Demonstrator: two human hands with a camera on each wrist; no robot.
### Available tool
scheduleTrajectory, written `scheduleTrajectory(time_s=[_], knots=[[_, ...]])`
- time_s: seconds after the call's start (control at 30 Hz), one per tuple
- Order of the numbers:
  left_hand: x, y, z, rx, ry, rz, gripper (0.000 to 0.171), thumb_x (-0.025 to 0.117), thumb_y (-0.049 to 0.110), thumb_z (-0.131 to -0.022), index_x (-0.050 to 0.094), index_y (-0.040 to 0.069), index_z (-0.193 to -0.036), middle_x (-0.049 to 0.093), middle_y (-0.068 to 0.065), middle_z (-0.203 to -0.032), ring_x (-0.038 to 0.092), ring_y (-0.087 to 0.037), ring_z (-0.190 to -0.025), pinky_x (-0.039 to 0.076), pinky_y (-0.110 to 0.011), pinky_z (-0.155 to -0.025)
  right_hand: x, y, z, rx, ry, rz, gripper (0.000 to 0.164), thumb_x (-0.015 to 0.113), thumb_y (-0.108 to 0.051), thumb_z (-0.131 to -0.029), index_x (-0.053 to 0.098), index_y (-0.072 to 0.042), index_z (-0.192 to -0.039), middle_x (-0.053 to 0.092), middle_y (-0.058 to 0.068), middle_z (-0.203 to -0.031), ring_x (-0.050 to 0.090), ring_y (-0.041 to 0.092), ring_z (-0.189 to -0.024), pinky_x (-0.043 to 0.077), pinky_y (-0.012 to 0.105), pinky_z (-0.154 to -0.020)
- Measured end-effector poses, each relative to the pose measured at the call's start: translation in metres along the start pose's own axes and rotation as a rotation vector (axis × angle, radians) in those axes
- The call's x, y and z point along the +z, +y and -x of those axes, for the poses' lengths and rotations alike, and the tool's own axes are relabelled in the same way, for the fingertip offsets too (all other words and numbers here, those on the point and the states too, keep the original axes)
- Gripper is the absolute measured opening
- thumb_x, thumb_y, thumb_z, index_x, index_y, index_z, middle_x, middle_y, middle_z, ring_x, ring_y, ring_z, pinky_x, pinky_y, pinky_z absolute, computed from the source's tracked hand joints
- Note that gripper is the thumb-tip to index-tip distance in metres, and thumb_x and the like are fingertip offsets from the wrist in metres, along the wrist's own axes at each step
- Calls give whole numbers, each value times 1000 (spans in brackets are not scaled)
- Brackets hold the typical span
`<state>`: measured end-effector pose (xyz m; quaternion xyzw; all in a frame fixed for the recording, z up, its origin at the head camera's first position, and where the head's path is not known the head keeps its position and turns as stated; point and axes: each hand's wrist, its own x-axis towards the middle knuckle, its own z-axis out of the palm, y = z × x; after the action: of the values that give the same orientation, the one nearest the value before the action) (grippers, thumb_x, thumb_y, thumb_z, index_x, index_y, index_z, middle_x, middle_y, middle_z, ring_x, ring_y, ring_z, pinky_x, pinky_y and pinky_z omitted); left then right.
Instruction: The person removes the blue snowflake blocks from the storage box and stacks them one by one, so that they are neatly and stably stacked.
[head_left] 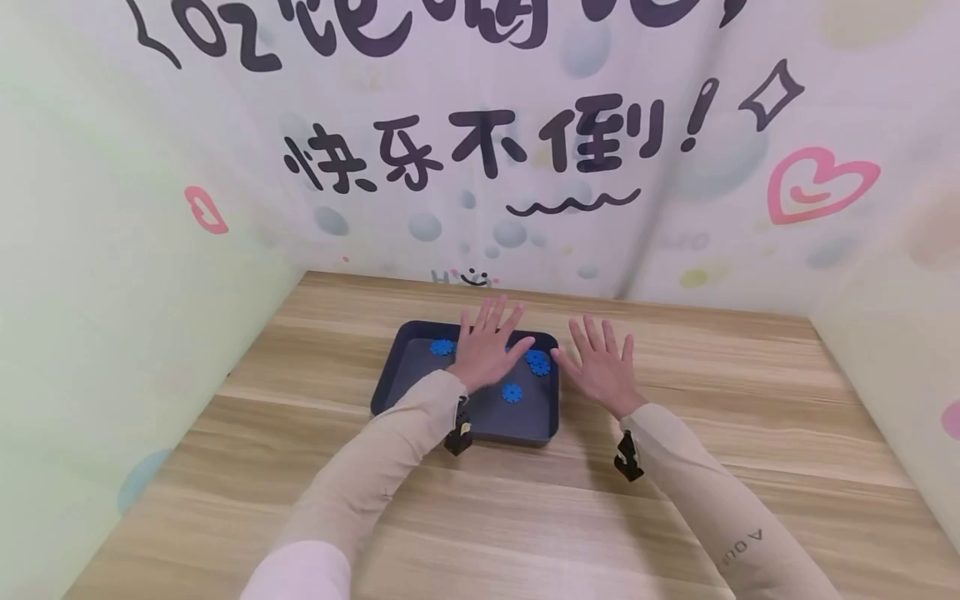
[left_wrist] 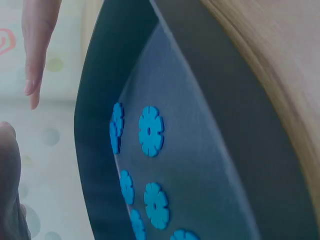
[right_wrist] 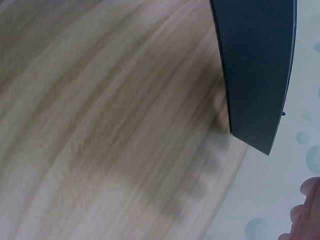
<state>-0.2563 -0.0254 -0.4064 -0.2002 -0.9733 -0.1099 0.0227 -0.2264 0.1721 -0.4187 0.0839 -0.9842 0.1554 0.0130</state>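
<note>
A dark tray [head_left: 465, 427] lies on the wooden table in the head view. Inside it are several blue notched discs, such as one disc [head_left: 512, 392] near its middle and another disc [head_left: 442, 347] at its back left. Over the tray my left hand [head_left: 483, 354] is spread, fingers straight and holding nothing; it covers part of the tray. Just right of the tray my right hand [head_left: 602, 371] hovers with its fingers apart, also holding nothing. From the left wrist, the blue discs [left_wrist: 151, 131] lie flat on the tray's floor, some by the wall.
The wooden table [head_left: 720, 433] stretches to both sides of the tray. Behind it hangs a white printed sheet [head_left: 465, 233] with dark lettering, and a pale wall [head_left: 112, 250] stands at the left. The tray's raised side wall [right_wrist: 255, 70] shows in the right wrist view.
</note>
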Motion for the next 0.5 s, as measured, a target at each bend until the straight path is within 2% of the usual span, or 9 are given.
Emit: scheduleTrajectory(time_s=[0.1,0.3,0.5], knots=[[-3,-4,1,9,-16,16,60,23,54,-91,10,26,-143,-2,-2,-148,-8,-21,-133,-2,-52,-101,0,-2,1,-26,2,-8,72,31,-58,-88,15,-13,-143,5,11,-147,-7,31,-132,-12,57,-96],[-14,-15,5,20,-34,30,59,25,51,-92,9,26,-143,-2,-3,-148,-8,-22,-133,-2,-54,-101,3,-6,1,-138,55,-82,75,47,-52,-84,21,-12,-141,13,13,-146,1,32,-132,-4,59,-97],[-23,-32,13,31,60,83,61,30,51,-92,9,26,-143,2,-5,-148,-2,-24,-133,-1,-55,-100,9,-11,-5,-234,91,-190,78,60,-42,-81,23,-5,-140,24,16,-142,14,33,-130,4,57,-99]])
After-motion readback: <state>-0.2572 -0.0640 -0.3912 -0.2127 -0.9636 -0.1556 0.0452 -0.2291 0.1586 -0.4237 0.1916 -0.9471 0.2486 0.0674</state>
